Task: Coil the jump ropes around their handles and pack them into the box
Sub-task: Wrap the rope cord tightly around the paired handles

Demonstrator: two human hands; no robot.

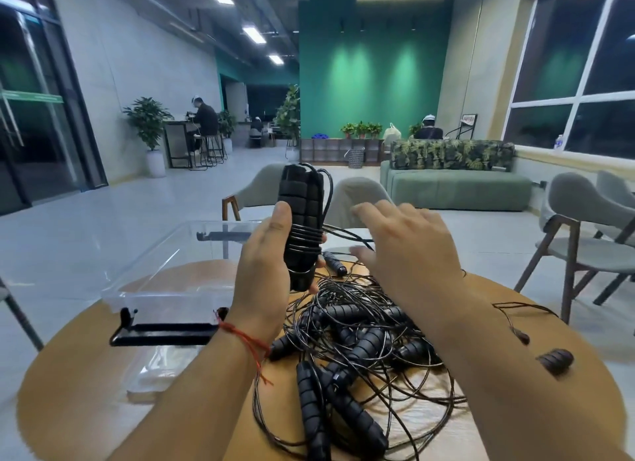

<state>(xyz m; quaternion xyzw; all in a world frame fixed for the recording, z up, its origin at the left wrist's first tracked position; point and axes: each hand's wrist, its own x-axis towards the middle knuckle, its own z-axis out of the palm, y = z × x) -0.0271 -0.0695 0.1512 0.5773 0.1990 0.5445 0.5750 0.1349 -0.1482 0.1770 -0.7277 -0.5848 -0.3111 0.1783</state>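
Your left hand is clamped round a pair of black handles, held upright in the centre of the frame. The cord is wound in several tight turns about their middle. Your right hand hangs just to the right of them, fingers spread and gripping nothing. It is blurred, so I cannot tell whether a fingertip touches the cord.

A loose tail runs from the wraps off to the right, behind that hand, toward the tangled pile of ropes on the bench at lower centre. The clear box stands at the left of the frame, beside your left wrist.

With nothing pinching the tail, the turns will likely slacken and slip down the handles. If the tail is caught in the pile, a pull could drag other ropes along or tighten a knot. The slack loop at the top of the handles may snag on the box wall. One stray handle lies apart near the bench's right edge, and a tug on its cord could send it over.
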